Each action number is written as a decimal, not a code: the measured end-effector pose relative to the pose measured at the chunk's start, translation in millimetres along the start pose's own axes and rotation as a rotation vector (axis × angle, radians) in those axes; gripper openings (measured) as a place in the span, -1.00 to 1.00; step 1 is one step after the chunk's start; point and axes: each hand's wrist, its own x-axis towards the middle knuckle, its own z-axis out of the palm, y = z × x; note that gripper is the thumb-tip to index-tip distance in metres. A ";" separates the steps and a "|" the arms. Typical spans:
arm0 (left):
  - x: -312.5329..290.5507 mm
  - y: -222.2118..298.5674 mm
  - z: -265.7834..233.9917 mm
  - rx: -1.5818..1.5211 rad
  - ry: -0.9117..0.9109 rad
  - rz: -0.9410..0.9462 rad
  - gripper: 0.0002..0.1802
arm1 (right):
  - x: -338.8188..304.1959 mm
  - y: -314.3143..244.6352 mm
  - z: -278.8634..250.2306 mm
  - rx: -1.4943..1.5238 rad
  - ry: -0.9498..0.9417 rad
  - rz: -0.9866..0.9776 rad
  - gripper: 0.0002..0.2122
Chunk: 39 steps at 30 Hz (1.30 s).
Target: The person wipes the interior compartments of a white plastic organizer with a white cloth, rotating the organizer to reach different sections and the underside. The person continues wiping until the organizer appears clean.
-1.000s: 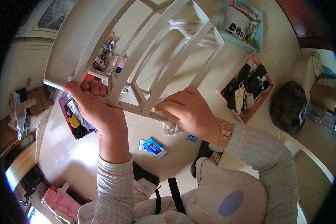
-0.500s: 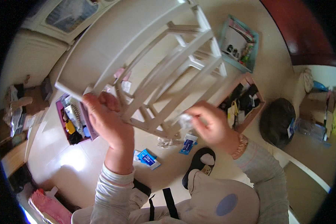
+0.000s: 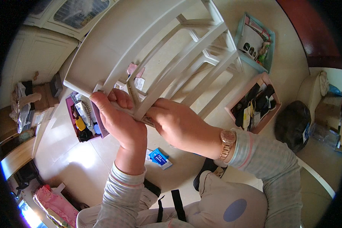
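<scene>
A white rack frame (image 3: 195,51), with a solid panel on one side and open curved rails, is held tilted in front of me. My left hand (image 3: 119,117) is closed round its near-left corner, thumb on the edge of the panel. Beside it, my right hand (image 3: 174,121) reaches in at the near end of a rail, its fingers bent and partly behind the frame. The crumpled white wipe it pinched a moment ago is hidden now. Blue-and-white packets (image 3: 159,157) lie on the floor below my hands.
Around the frame on the floor stand a purple bin (image 3: 104,131), a pink bin (image 3: 279,102) and a teal bin (image 3: 237,41), each holding small items. A dark round bag (image 3: 292,125) sits at right. Cream cabinets (image 3: 45,49) are at far left, cartons (image 3: 45,97) below them.
My right hand has moved left from the near side of the frame to the rail beside my left hand. The wipe has gone out of sight. The view has shifted slightly.
</scene>
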 end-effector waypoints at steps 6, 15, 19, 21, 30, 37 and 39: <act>-3.9 -0.6 0.1 -0.017 -0.027 -0.001 -0.47 | -3.0 3.8 -0.8 -0.025 -0.050 -0.061 -0.67; -3.1 2.7 3.9 0.072 0.004 0.011 -0.48 | -25.9 4.6 -6.7 -0.299 0.000 -0.308 -0.74; -1.3 -0.7 2.6 0.019 -0.008 0.027 -0.47 | -29.6 8.7 -7.0 -0.249 0.055 -0.290 -0.70; -5.5 -1.2 1.4 0.008 -0.018 0.001 -0.46 | -28.1 10.6 -4.5 -0.222 0.073 -0.306 -0.74; -22.4 -8.1 2.3 -0.066 -0.218 0.014 -0.42 | -26.3 15.7 1.4 -0.320 -0.098 -0.148 -0.72; -20.7 -12.1 -11.8 -0.086 -0.264 0.013 -0.32 | -33.3 -17.4 -34.4 -0.099 0.110 -0.135 -0.73; -22.6 -14.2 -13.6 -0.117 -0.317 0.008 -0.32 | -27.3 -28.4 -46.1 -0.049 0.237 -0.120 -0.75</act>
